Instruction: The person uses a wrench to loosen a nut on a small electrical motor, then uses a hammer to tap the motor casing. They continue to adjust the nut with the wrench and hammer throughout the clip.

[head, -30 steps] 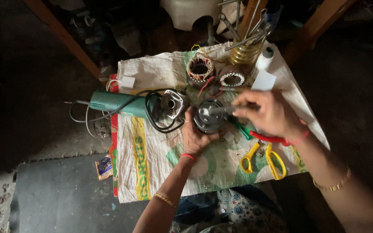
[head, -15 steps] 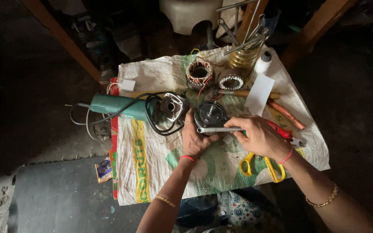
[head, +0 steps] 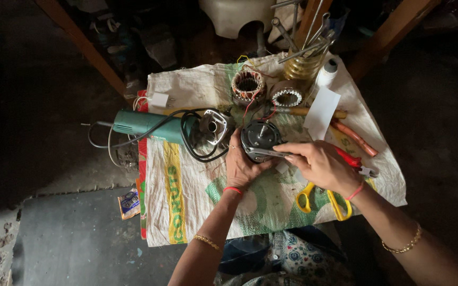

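My left hand (head: 242, 167) cups a round black motor housing (head: 260, 136) from below and steadies it on the woven sack (head: 186, 206) spread over the table. My right hand (head: 322, 165) grips a flat metal tool (head: 265, 154), a spanner or blade, and lays it across the housing's lower edge. Both wrists carry a red thread and a gold bangle.
A green angle grinder (head: 157, 126) with a coiled black cable lies left of the housing. Two wound stators (head: 248, 85) (head: 287, 97) sit behind it. Yellow-handled scissors (head: 324, 197), red pliers (head: 353, 160), a screwdriver (head: 314, 112), a white paper strip (head: 322, 111) and a jar of tools (head: 303, 63) crowd the right side.
My right hand came down from above the housing with a metal tool and now presses it against the housing's lower edge. My left hand has stayed on the housing.
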